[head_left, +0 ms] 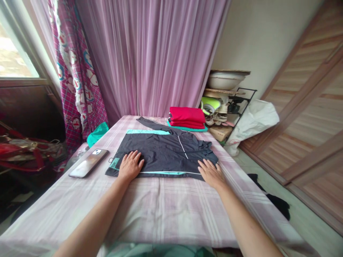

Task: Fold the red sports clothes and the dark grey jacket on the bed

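A dark jacket (158, 148) with turquoise panels and white piping lies flat on the table, its collar end to the right. One sleeve (152, 124) stretches out toward the far left, while the near side appears folded in. My left hand (130, 165) rests flat on the jacket's hem end, fingers spread, beside a turquoise patch. At the near right, by the shoulder and collar, my right hand (211, 172) lies with fingers stretched out on the fabric. Neither hand grips anything.
A checked cloth covers the table (160, 210). Left of the jacket lies a phone (89, 163). Folded red clothes (187, 117) sit on a turquoise piece at the far right. Beyond stand a shoe rack (227, 110) and a white sack (253, 123); purple curtains (150, 57) hang behind.
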The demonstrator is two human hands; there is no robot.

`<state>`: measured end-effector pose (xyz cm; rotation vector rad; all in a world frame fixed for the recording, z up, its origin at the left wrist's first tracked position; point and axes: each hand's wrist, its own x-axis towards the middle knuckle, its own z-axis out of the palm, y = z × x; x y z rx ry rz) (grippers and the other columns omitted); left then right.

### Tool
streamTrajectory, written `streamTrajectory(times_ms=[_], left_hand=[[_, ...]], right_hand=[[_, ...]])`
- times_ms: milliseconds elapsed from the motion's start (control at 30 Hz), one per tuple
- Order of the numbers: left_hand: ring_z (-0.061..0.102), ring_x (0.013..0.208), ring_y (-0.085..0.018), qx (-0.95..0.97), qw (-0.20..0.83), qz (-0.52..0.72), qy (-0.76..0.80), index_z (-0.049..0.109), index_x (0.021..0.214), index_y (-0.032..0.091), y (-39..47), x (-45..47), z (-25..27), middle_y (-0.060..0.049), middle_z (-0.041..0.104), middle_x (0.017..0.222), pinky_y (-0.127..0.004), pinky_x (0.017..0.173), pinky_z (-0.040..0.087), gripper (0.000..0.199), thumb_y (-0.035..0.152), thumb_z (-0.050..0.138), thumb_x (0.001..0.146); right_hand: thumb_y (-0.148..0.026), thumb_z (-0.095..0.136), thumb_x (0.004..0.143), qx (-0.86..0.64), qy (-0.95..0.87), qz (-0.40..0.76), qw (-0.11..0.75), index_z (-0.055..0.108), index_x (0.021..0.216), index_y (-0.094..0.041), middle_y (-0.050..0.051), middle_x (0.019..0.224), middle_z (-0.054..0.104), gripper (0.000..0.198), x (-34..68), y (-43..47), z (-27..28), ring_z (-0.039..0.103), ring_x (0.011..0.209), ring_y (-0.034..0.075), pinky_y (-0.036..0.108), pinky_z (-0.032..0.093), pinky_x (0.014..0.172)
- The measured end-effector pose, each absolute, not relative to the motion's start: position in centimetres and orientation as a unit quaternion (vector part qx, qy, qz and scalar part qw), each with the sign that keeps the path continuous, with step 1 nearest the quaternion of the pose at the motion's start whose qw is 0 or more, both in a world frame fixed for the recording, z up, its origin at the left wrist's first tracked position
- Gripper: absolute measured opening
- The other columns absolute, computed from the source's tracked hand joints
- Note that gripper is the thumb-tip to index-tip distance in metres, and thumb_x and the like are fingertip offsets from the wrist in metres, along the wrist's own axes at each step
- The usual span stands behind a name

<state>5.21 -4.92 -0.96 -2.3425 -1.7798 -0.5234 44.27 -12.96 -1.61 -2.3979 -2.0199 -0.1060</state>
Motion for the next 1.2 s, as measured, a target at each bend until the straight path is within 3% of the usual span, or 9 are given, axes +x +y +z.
streamTrajectory(times_ms=[200,333,400,533,633,867,1200], left_hand=[[0.060,0.121,-0.026,-0.794,0.114,-0.281,-0.528,0.067,0.118,0.019,-6.0,4.0,-0.8,-0.010,0.068,0.127,-0.045,0.110,0.040,0.041,0.035,0.035,0.097],[0.067,0.102,-0.025,-0.808,0.086,-0.279,-0.513,0.071,0.105,0.022,-7.3,2.7,-0.5,-0.009,0.075,0.106,-0.042,0.097,0.049,0.041,0.043,0.036,0.097],[0.069,0.095,-0.024,-0.832,0.049,-0.256,-0.490,0.072,0.098,0.024,-7.9,1.8,-0.4,-0.008,0.075,0.099,-0.039,0.091,0.052,0.043,0.050,0.039,0.096],[0.069,0.101,-0.024,-0.863,-0.002,-0.230,-0.451,0.074,0.102,0.026,-8.4,-0.1,-0.9,-0.007,0.075,0.107,-0.042,0.099,0.050,0.047,0.061,0.045,0.090],[0.068,0.108,-0.026,-0.868,-0.012,-0.216,-0.447,0.073,0.109,0.025,-8.2,-0.9,-1.2,-0.008,0.074,0.114,-0.048,0.108,0.044,0.053,0.065,0.044,0.090],[0.070,0.104,-0.024,-0.862,-0.012,-0.209,-0.462,0.076,0.102,0.027,-7.6,-1.1,-1.4,-0.006,0.077,0.108,-0.046,0.105,0.047,0.058,0.060,0.029,0.097],[0.070,0.105,-0.024,-0.851,0.008,-0.233,-0.471,0.076,0.102,0.026,-8.8,-1.0,-1.4,-0.006,0.077,0.107,-0.045,0.107,0.045,0.054,0.055,0.031,0.098]], right_hand=[[-0.033,0.037,0.096,-0.735,-0.660,-0.082,0.136,0.063,0.131,-0.021,0.011,0.138,0.061,0.045,44.5,-13.3,-2.1,0.053,0.129,0.025,0.049,0.033,0.111],[-0.032,0.042,0.092,-0.677,-0.682,-0.071,0.267,0.072,0.105,-0.019,0.012,0.120,0.071,0.034,45.5,-13.6,-2.2,0.064,0.112,0.024,0.042,0.044,0.102],[-0.034,0.047,0.090,-0.643,-0.701,-0.057,0.304,0.072,0.090,-0.021,0.012,0.119,0.071,0.028,45.9,-14.2,-2.4,0.062,0.115,0.025,0.041,0.045,0.102],[-0.038,0.064,0.079,-0.627,-0.729,-0.018,0.274,0.072,0.085,-0.025,0.009,0.128,0.067,0.017,46.2,-15.8,-2.9,0.049,0.132,0.030,0.050,0.040,0.106],[-0.033,0.064,0.081,-0.634,-0.733,-0.008,0.245,0.076,0.092,-0.027,0.006,0.131,0.066,0.018,46.3,-16.5,-2.9,0.047,0.135,0.030,0.053,0.038,0.108],[-0.027,0.056,0.088,-0.621,-0.732,-0.047,0.277,0.079,0.087,-0.028,0.005,0.120,0.072,0.023,46.7,-15.8,-2.3,0.056,0.125,0.027,0.050,0.042,0.107],[-0.038,0.055,0.084,-0.610,-0.695,0.052,0.377,0.074,0.079,-0.026,0.008,0.100,0.077,0.023,46.8,-15.7,-3.0,0.071,0.097,0.025,0.044,0.053,0.094]])
